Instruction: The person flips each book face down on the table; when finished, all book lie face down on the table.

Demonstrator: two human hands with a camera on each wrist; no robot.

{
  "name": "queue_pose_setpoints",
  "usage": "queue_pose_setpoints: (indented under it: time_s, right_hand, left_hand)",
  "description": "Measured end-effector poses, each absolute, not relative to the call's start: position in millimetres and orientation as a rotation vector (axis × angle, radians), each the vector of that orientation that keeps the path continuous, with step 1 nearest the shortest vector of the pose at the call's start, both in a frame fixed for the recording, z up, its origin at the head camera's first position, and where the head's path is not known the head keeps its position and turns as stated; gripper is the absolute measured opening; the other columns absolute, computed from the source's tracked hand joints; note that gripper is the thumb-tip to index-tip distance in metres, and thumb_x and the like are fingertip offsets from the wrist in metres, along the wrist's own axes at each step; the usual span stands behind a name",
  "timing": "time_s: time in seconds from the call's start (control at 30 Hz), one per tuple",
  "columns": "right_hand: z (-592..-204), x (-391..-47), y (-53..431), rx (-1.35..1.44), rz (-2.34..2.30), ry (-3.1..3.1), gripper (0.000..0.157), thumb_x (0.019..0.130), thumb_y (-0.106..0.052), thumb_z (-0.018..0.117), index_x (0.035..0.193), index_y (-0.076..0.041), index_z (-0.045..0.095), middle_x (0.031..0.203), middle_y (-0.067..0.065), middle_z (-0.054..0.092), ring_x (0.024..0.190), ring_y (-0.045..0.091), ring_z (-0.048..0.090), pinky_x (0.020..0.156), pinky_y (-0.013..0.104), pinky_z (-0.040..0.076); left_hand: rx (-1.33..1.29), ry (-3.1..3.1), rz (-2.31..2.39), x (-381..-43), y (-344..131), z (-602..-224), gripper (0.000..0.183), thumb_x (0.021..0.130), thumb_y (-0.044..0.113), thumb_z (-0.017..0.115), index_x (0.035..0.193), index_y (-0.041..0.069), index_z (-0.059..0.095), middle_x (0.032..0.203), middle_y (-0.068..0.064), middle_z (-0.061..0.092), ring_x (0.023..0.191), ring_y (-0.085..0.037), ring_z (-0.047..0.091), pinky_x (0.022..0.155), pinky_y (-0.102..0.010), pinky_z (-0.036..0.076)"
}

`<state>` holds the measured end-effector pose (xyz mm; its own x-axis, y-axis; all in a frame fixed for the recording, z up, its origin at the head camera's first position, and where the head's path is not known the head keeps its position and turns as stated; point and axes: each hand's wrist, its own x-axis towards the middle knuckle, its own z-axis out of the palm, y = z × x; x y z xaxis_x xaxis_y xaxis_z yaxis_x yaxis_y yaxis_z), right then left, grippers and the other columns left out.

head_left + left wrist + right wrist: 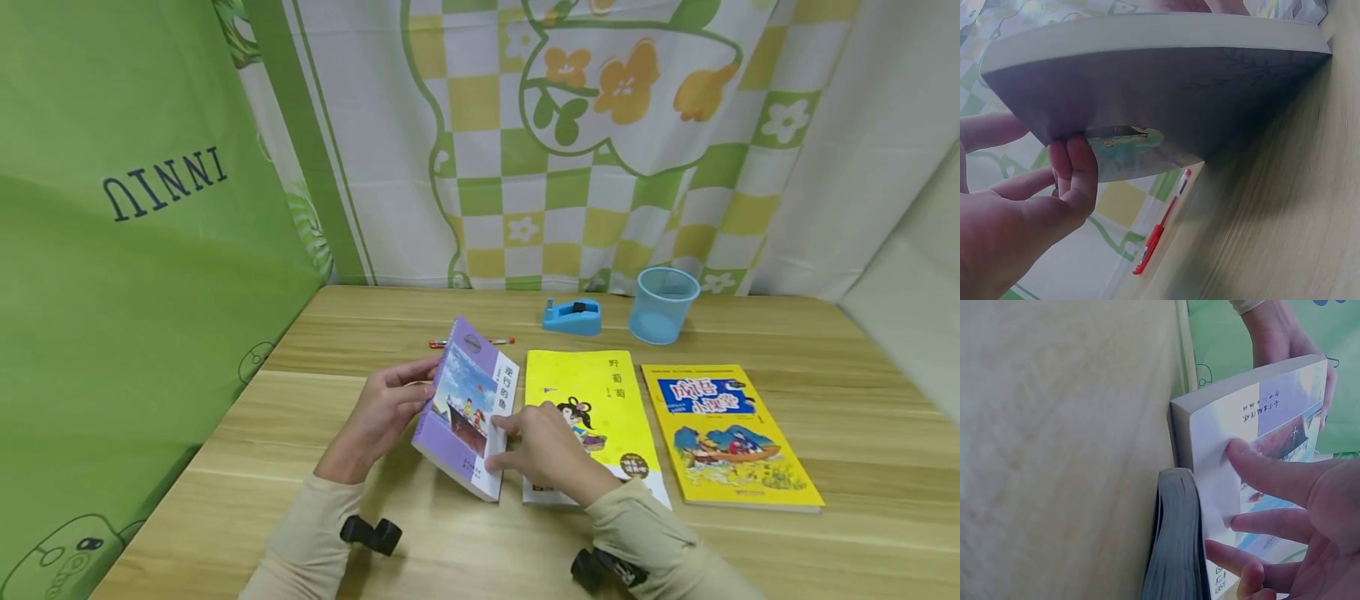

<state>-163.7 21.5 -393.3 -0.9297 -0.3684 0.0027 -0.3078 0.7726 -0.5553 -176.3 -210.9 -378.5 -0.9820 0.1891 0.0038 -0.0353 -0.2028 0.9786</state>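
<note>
A purple-and-white paperback book [468, 412] with a ship picture stands tilted, its left side raised off the table. My left hand [386, 412] holds it by the raised spine side; fingers bend against the underside in the left wrist view. My right hand [551, 450] touches the front cover with thumb and fingertips, as the right wrist view shows on the book's white strip [1216, 444]. Right beside it lies a yellow book [555, 371] with a cartoon girl, partly hidden behind my right hand.
Another yellow book [738, 446] with a blue title panel lies farther right. Behind are a blue tape dispenser [572, 317] and a blue mesh cup [660, 312]. A red pen [1155, 240] lies past the purple book. Curtains border the wooden table [862, 417] at back and left.
</note>
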Motion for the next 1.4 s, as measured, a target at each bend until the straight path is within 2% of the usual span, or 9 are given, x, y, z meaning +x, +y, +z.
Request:
queue_pose_setpoints:
  time_s: [0.23,0.4,0.57,0.73,0.9,1.1,1.23,1.33,1.4]
  right_hand:
    - [-392,-164,22,-0.55,-0.931,2.826,0.064,0.072,-0.036,0.09,0.129,-0.015,0.069,0.097,0.009,0.078,0.057,0.014,0.038,0.052,0.023,0.029]
    - [-393,-163,22,-0.607,-0.948,2.845,0.06,0.076,-0.041,0.087,0.128,-0.015,0.07,0.082,0.006,0.078,0.051,0.012,0.032,0.049,0.023,0.028]
    - [-393,-162,21,-0.675,-0.99,2.874,0.058,0.077,-0.043,0.085,0.125,-0.013,0.072,0.094,0.011,0.079,0.044,0.008,0.024,0.045,0.023,0.026]
    - [-389,-161,19,-0.739,-1.047,2.865,0.057,0.078,-0.042,0.085,0.124,-0.013,0.072,0.107,0.013,0.076,0.044,0.007,0.026,0.046,0.022,0.028]
    - [-384,-159,19,-0.801,-1.11,2.839,0.058,0.078,-0.041,0.085,0.127,-0.014,0.07,0.107,0.011,0.077,0.052,0.007,0.04,0.05,0.022,0.034]
    - [-380,-157,19,-0.792,-1.152,2.795,0.06,0.079,-0.04,0.084,0.132,-0.018,0.067,0.111,0.01,0.077,0.082,0.018,0.065,0.059,0.023,0.042]
    - [-378,-156,19,-0.754,-1.205,2.726,0.061,0.082,-0.036,0.083,0.136,-0.018,0.064,0.117,0.013,0.074,0.08,0.021,0.066,0.059,0.024,0.045]
    - [-377,-156,19,-0.774,-1.269,2.682,0.061,0.084,-0.032,0.081,0.139,-0.016,0.061,0.123,0.012,0.072,0.084,0.021,0.068,0.069,0.03,0.053]
    - [-376,-156,19,-0.795,-1.314,2.668,0.061,0.084,-0.03,0.082,0.139,-0.014,0.061,0.125,0.011,0.072,0.097,0.023,0.07,0.08,0.037,0.056]
  left_hand:
    - [0.257,1.806,2.351,-177,-213,-381,0.061,0.084,-0.014,0.046,0.143,-0.023,0.031,0.107,-0.001,0.064,0.092,-0.01,0.066,0.088,-0.022,0.056]
    - [0.298,1.768,2.348,-177,-215,-383,0.065,0.08,-0.017,0.044,0.144,-0.021,0.032,0.11,0.0,0.065,0.09,-0.01,0.066,0.087,-0.023,0.056]
    - [0.377,1.746,2.316,-178,-217,-385,0.066,0.082,-0.015,0.046,0.146,-0.02,0.03,0.118,-0.001,0.063,0.097,-0.012,0.066,0.091,-0.024,0.055]
    - [0.441,1.715,2.288,-179,-217,-387,0.066,0.085,-0.014,0.047,0.148,-0.018,0.027,0.123,-0.004,0.06,0.1,-0.013,0.066,0.094,-0.026,0.054]
    - [0.436,1.714,2.265,-178,-216,-387,0.066,0.089,-0.012,0.05,0.151,-0.013,0.027,0.128,-0.007,0.055,0.106,-0.015,0.065,0.095,-0.028,0.055]
    - [0.417,1.71,2.227,-178,-214,-386,0.068,0.091,-0.007,0.053,0.154,-0.006,0.028,0.141,-0.016,0.045,0.114,-0.02,0.063,0.097,-0.034,0.055]
    - [0.43,1.71,2.203,-179,-213,-387,0.066,0.094,-0.005,0.056,0.154,-0.003,0.03,0.151,-0.027,0.035,0.117,-0.021,0.062,0.098,-0.038,0.054]
    - [0.44,1.711,2.19,-179,-212,-388,0.065,0.095,-0.004,0.056,0.155,-0.002,0.03,0.155,-0.031,0.029,0.12,-0.021,0.061,0.099,-0.039,0.054]
    - [0.446,1.711,2.184,-179,-212,-388,0.065,0.095,-0.004,0.056,0.155,-0.002,0.03,0.156,-0.031,0.027,0.121,-0.021,0.061,0.1,-0.04,0.053]
